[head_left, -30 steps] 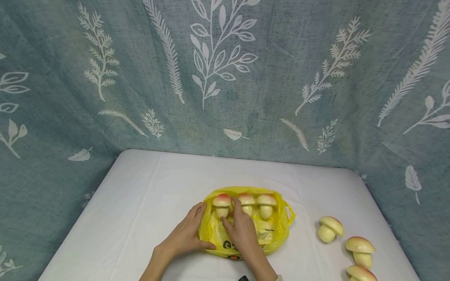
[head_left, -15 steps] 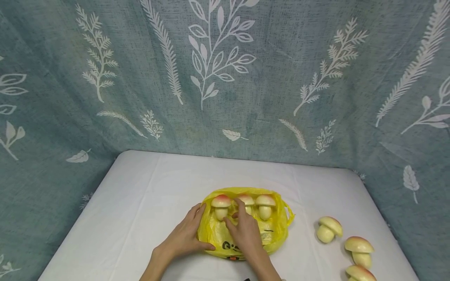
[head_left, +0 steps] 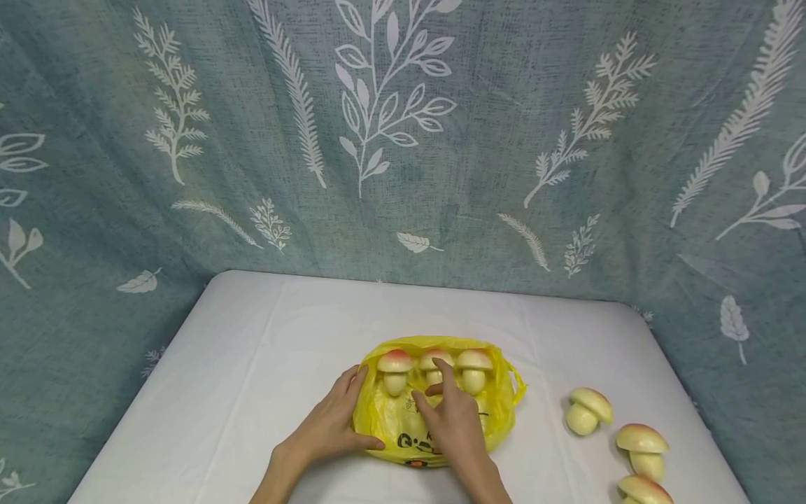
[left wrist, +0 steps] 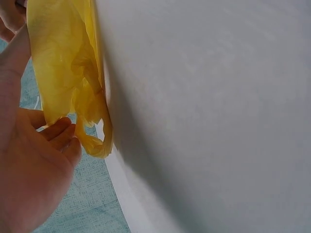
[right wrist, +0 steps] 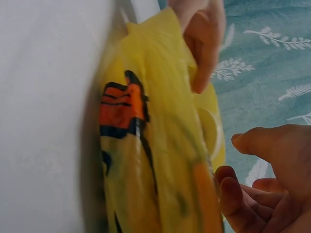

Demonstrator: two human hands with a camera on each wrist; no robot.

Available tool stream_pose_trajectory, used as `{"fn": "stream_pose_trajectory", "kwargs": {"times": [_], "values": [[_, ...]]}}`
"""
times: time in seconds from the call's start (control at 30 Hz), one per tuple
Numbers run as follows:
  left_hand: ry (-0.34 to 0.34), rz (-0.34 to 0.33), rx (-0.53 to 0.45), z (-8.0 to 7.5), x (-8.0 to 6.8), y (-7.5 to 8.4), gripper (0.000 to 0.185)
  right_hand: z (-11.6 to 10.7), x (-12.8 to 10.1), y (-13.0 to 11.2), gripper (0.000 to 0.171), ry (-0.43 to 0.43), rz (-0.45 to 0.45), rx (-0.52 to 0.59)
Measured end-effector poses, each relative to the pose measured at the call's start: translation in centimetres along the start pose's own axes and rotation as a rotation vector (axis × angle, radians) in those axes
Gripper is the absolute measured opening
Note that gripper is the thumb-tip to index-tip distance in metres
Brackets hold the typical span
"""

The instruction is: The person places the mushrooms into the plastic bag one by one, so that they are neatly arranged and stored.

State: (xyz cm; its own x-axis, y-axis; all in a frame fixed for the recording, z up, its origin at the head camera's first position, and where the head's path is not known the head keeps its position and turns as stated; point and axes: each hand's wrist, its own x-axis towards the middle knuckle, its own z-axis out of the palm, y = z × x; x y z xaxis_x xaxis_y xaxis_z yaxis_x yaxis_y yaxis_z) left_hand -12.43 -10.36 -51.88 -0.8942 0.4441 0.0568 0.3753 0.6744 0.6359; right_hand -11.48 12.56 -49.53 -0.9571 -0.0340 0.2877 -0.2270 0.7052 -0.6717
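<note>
A yellow plastic bag is lying near the front middle of the white tabletop, with three mushroom-shaped toys standing in a row at its far edge. The left hand is resting flat on the bag's left side, its grip released and fingers straight. The right hand is lying on the bag, its grip released too, index finger reaching toward the middle toy. Three more mushroom toys are sitting well apart to the right.
</note>
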Motion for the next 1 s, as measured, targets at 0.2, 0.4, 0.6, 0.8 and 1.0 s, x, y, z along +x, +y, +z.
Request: {"fn": "stream_pose_trajectory", "kwargs": {"times": [0.2,0.4,0.6,0.8,1.0], "values": [[0.003,0.0,0.002,0.0,0.0,0.0,0.125,-1.4,-0.5,-0.1,0.062,-0.001,0.047,0.012],[-0.001,0.001,0.005,-0.1,0.0,0.0,0.125,-2.9,-1.0,0.2,0.061,0.053,0.029,-0.02],[-0.008,-0.009,0.0,-0.1,-0.1,0.1,0.125,-4.5,-1.6,0.7,0.06,0.107,0.034,-0.068],[-0.01,-0.011,-0.016,-0.1,0.0,0.0,0.126,-6.3,-2.5,0.7,0.061,0.139,0.055,-0.076],[-0.013,-0.01,-0.012,0.0,0.0,-0.1,0.126,-7.9,-3.6,1.5,0.058,0.191,0.053,-0.114]]}}
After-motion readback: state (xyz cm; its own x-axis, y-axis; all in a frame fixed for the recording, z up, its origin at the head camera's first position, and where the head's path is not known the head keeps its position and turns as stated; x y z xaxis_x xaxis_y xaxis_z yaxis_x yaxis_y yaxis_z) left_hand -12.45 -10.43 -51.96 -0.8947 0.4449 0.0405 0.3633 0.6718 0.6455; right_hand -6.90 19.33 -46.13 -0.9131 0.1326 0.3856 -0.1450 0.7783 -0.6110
